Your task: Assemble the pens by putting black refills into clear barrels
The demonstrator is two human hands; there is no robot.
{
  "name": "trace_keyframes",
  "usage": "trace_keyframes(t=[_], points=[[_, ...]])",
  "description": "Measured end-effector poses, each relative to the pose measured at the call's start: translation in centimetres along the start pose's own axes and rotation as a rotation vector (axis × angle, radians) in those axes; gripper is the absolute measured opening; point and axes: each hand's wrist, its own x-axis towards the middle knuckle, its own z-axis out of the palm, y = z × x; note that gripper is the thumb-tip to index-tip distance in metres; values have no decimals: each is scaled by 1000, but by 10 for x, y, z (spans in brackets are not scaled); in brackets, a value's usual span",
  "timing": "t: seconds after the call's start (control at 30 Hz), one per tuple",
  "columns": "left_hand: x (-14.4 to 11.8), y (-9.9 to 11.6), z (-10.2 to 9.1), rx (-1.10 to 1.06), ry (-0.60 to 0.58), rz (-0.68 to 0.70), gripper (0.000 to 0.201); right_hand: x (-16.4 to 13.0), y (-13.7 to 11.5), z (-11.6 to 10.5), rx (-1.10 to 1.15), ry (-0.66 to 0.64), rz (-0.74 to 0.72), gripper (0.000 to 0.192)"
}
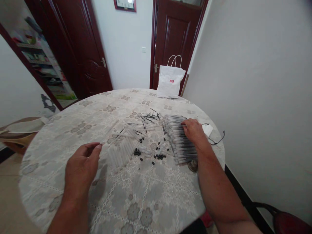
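Clear plastic is what most of this work is made of — thin pen barrels (pixel 122 151), light and stiff, likely slick and quick to roll on the patterned tablecloth (pixel 151 201) of the round table. Toward the table's near left edge, the left hand (pixel 81 169) hovers with fingertips pinched lightly together on the near end of one clear barrel (pixel 109 130), which slants up and away from the fingers. Just to the right lies a loose batch of barrels side by side, too many and too see-through to count. Right of that, toward the middle of the table, small black caps (pixel 137 152) are scattered — roughly two dozen, in two little clusters plus strays; they look like tiny things best picked up between two fingertips. Beyond them, farther from the near edge, thin black refills (pixel 149 117) lie criss-crossed, about ten, bendy and easy to kink if taken by the tip. Near the right edge sits a long row of finished pens (pixel 180 143), several dozen, and the right hand (pixel 193 131) rests palm down on its far end, fingers spread flat over the pens, gripping nothing. At the far edge stands one white paper bag (pixel 170 81); a black cord (pixel 215 139) trails by the right edge.
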Motion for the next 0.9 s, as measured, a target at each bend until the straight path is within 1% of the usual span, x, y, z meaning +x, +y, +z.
trace_keyframes(t=[0.1, 0.2, 0.27, 0.33, 0.43, 0.47, 0.53, 0.6, 0.67, 0.77, 0.9], points=[[5, -9, -3, 218, -18, 68, 29, -2, 1, 1, 28, 36, -22, 26], [5, -16, -3, 324, -82, 93, 26, -5, -1, -2, 67, 100, -77, 26], [2, -19, -1, 398, -79, 122, 23, -7, -6, -7, 91, 150, -126, 25], [-1, -21, 1, 441, -106, 143, 22, -10, -20, -14, 129, 197, -177, 24], [-4, -23, 5, 449, -147, 105, 25, -18, -57, -24, 211, 205, -273, 22], [-5, -24, 7, 467, -177, 85, 26, -23, -73, -26, 246, 185, -311, 22], [-7, -23, 10, 534, -272, 71, 29, -33, -106, -27, 292, 59, -405, 21], [-9, -21, 14, 585, -357, 89, 32, -43, -135, -25, 276, -84, -462, 22], [-11, -18, 18, 600, -405, 124, 33, -50, -154, -20, 220, -205, -501, 21], [-16, -15, 24, 607, -439, 196, 33, -54, -165, -10, 102, -310, -481, 21], [-21, -13, 31, 597, -485, 284, 35, -52, -163, 3, -20, -354, -335, 21]])
